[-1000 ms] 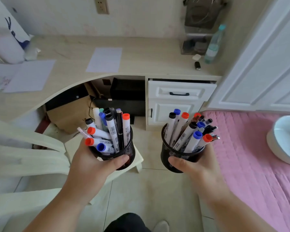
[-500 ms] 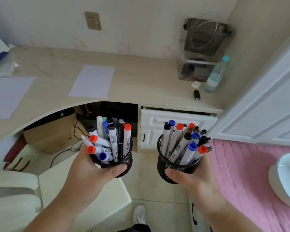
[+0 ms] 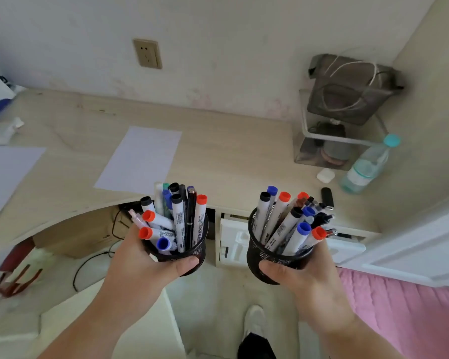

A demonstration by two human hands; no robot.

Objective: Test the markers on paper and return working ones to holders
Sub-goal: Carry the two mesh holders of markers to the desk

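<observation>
Since a moment ago the pale wooden counter (image 3: pixel 231 151) has come nearer, so setting down looks imminent. The left hand (image 3: pixel 140 265) has its fingers wrapped round one black mesh holder (image 3: pixel 192 252) of markers, the right hand (image 3: pixel 303 275) round the other black mesh holder (image 3: pixel 265 257), both just short of the counter's front edge. The white paper sheet (image 3: pixel 140 159) lies beyond that edge, with bare counter to its right.

I read "WHITEBOARD MARKER" on the red-capped marker (image 3: pixel 199 222) in the left holder (image 3: pixel 192 251) | barcode on black-capped marker (image 3: pixel 179 224) | other print too small
</observation>
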